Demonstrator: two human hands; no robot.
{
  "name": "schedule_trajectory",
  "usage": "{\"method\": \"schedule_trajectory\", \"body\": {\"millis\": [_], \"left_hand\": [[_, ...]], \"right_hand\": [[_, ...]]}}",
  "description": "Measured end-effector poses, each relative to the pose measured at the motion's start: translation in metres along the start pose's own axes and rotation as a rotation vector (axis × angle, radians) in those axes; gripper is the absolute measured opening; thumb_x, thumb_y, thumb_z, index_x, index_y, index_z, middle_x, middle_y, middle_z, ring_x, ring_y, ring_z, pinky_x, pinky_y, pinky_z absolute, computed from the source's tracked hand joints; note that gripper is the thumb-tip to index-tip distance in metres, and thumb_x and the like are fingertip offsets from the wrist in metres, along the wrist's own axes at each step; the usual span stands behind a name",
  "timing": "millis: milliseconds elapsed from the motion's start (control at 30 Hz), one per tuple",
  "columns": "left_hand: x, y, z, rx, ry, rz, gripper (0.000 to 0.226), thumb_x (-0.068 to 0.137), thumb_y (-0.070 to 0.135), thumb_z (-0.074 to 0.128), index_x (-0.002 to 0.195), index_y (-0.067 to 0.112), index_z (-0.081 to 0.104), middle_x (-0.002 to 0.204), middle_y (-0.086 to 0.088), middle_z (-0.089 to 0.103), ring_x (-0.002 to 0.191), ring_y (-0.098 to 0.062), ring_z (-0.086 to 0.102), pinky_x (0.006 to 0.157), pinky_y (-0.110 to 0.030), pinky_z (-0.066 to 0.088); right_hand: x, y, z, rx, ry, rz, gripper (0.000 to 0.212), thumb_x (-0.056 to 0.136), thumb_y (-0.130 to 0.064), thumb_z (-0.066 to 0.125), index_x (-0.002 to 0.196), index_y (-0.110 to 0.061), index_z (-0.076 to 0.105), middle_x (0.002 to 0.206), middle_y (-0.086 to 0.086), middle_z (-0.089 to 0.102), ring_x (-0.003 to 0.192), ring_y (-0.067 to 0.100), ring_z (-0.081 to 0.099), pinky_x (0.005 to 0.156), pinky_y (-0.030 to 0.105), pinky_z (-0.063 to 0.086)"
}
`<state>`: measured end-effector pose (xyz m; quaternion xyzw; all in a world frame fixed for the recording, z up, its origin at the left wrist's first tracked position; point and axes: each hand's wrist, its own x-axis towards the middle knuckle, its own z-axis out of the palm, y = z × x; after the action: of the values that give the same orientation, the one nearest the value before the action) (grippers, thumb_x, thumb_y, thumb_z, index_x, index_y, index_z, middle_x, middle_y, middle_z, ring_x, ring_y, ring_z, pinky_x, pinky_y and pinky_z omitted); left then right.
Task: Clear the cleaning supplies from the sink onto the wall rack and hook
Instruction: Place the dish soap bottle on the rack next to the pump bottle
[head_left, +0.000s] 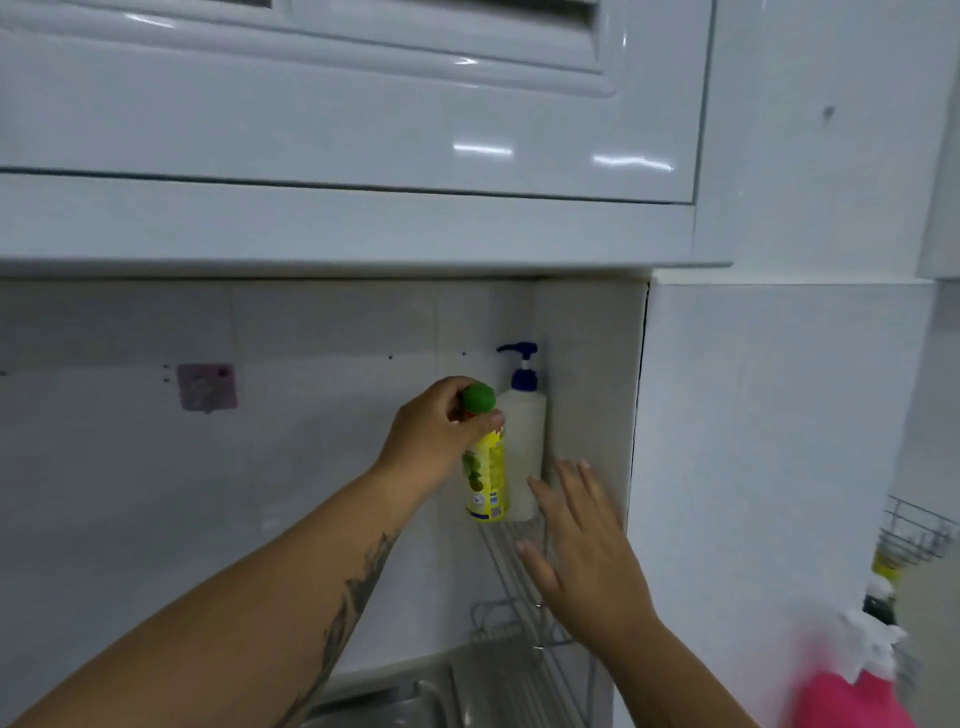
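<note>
My left hand (439, 431) grips the top of a yellow dish-soap bottle (487, 480) with a green cap, upright at the wire wall rack (511, 566) in the tiled corner. Right beside it on the rack stands a white pump bottle (524, 452) with a blue pump. My right hand (576, 551) is open with fingers spread, hovering just right of the bottles in front of the rack and holding nothing. A pink adhesive hook (207, 387) is stuck to the tiled wall at the left, with nothing hanging on it. The steel sink (395, 699) shows at the bottom.
White wall cabinets (337, 130) hang overhead, close above the rack. A second wire rack (914, 530) is fixed to the wall at the far right, with a pink and white object (852, 691) blurred below it.
</note>
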<state>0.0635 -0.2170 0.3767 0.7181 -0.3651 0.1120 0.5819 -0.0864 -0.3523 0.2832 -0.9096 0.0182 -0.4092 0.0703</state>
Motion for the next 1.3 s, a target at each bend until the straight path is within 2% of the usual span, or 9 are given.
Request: {"method": "schedule_trajectory", "body": {"millis": [133, 233, 433, 600, 767, 933, 1100, 1200, 1300], "left_hand": [[0.013, -0.028, 0.026, -0.026, -0.026, -0.019, 0.03, 0.06, 0.053, 0.076, 0.088, 0.046, 0.066, 0.087, 0.016, 0.073, 0.084, -0.004, 0.069, 0.083, -0.04, 0.059], [0.022, -0.037, 0.031, -0.052, 0.015, -0.019, 0.022, 0.063, 0.055, 0.073, 0.084, 0.054, 0.065, 0.084, 0.024, 0.072, 0.079, 0.002, 0.069, 0.076, -0.033, 0.059], [0.035, -0.047, 0.039, -0.042, 0.031, 0.009, 0.016, 0.068, 0.05, 0.073, 0.083, 0.051, 0.067, 0.088, 0.016, 0.074, 0.086, -0.007, 0.071, 0.081, -0.042, 0.06], [0.032, -0.052, 0.052, 0.053, -0.044, 0.035, 0.033, 0.068, 0.055, 0.071, 0.096, 0.037, 0.065, 0.088, 0.02, 0.069, 0.081, 0.005, 0.066, 0.075, -0.02, 0.054], [0.019, -0.066, 0.059, 0.144, -0.097, 0.043, 0.034, 0.071, 0.056, 0.071, 0.099, 0.037, 0.064, 0.088, 0.023, 0.066, 0.08, 0.013, 0.061, 0.074, -0.015, 0.05], [0.014, -0.07, 0.057, 0.15, -0.056, 0.049, 0.05, 0.071, 0.056, 0.072, 0.108, 0.024, 0.062, 0.101, 0.008, 0.065, 0.09, -0.008, 0.063, 0.076, -0.024, 0.051], [0.006, -0.065, 0.048, 0.247, -0.133, -0.02, 0.063, 0.066, 0.06, 0.074, 0.114, 0.023, 0.055, 0.102, 0.009, 0.059, 0.083, -0.002, 0.057, 0.062, -0.017, 0.038], [-0.005, -0.058, 0.028, 0.232, -0.241, -0.148, 0.084, 0.071, 0.055, 0.077, 0.138, 0.02, 0.041, 0.12, 0.006, 0.053, 0.1, -0.011, 0.055, 0.062, -0.016, 0.038], [-0.02, -0.047, -0.003, 0.267, -0.372, -0.318, 0.09, 0.075, 0.059, 0.071, 0.147, 0.023, 0.031, 0.14, -0.001, 0.047, 0.106, -0.014, 0.051, 0.061, -0.023, 0.049]], "right_hand": [[-0.003, 0.009, 0.021, 0.01, 0.102, -0.006, 0.058, 0.087, -0.038, 0.052, 0.137, -0.01, 0.051, 0.151, 0.013, 0.04, 0.144, 0.032, 0.028, 0.114, 0.047, 0.03], [-0.001, 0.009, 0.023, 0.019, 0.166, -0.025, 0.057, 0.085, -0.033, 0.053, 0.136, -0.006, 0.052, 0.148, 0.015, 0.044, 0.142, 0.033, 0.03, 0.115, 0.044, 0.028], [-0.003, 0.008, 0.025, 0.02, 0.191, -0.002, 0.056, 0.084, -0.028, 0.057, 0.133, -0.002, 0.054, 0.144, 0.017, 0.049, 0.139, 0.034, 0.035, 0.114, 0.044, 0.029], [-0.002, 0.007, 0.026, 0.012, 0.196, 0.011, 0.055, 0.082, -0.025, 0.059, 0.133, -0.002, 0.055, 0.142, 0.017, 0.051, 0.138, 0.034, 0.037, 0.115, 0.041, 0.029], [-0.002, 0.007, 0.027, 0.012, 0.216, 0.01, 0.052, 0.085, -0.025, 0.056, 0.131, -0.001, 0.056, 0.138, 0.018, 0.054, 0.135, 0.035, 0.041, 0.113, 0.042, 0.031], [-0.002, 0.007, 0.026, -0.009, 0.208, -0.003, 0.051, 0.084, -0.025, 0.056, 0.128, 0.0, 0.058, 0.135, 0.018, 0.056, 0.131, 0.036, 0.045, 0.112, 0.043, 0.032], [-0.002, 0.004, 0.022, -0.032, 0.137, -0.012, 0.048, 0.085, -0.024, 0.056, 0.127, 0.0, 0.059, 0.134, 0.019, 0.057, 0.13, 0.036, 0.046, 0.112, 0.044, 0.032], [0.0, -0.001, 0.014, -0.046, 0.008, 0.01, 0.048, 0.087, -0.023, 0.058, 0.129, 0.0, 0.057, 0.137, 0.02, 0.054, 0.131, 0.036, 0.045, 0.113, 0.043, 0.031], [0.006, -0.011, 0.001, -0.032, -0.128, 0.028, 0.049, 0.087, -0.019, 0.064, 0.131, -0.001, 0.055, 0.139, 0.021, 0.052, 0.128, 0.037, 0.047, 0.11, 0.04, 0.029]]}}
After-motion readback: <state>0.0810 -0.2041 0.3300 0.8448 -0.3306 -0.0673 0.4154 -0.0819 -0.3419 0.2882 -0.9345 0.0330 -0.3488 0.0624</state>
